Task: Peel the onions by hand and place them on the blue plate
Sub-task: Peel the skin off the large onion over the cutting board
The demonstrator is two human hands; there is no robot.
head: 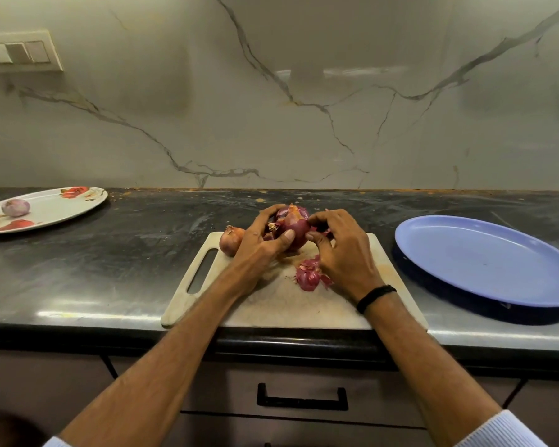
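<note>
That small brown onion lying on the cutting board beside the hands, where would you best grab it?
Grip the small onion round its wide middle, coming from above and the left. Its tip points up, its round sides are free there, and the left hand, holding the red onion, crowds its right.

Nothing to read here — no lettering on the blue plate [484, 262]; none on the cutting board [288, 304]; wall switches [17, 53] unmarked too.
</note>
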